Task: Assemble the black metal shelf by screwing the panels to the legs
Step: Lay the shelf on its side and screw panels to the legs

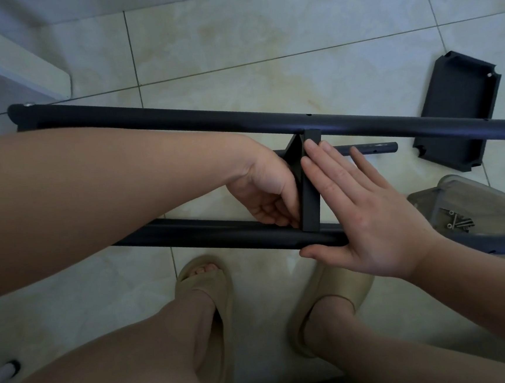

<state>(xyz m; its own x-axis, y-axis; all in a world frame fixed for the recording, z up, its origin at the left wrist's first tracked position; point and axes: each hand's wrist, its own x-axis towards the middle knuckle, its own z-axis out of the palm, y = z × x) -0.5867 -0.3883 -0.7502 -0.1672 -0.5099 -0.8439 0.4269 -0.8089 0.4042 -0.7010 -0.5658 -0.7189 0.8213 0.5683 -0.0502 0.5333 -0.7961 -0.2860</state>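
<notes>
— Which step?
— Two black metal tube legs [196, 121] bracket a black sheet-metal panel [309, 192], held edge-on between them. The left hand [264, 196] curls round it; the right hand [366, 212] presses flat, fingers straight. Next, I'd judge: align holes, fetch a screw.
— Counts?
— Three legs, two panels, small steel screws [458, 222] uncountable.

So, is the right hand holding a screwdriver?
No, the right hand lies flat with straight fingers against the black panel, holding no tool.
</notes>
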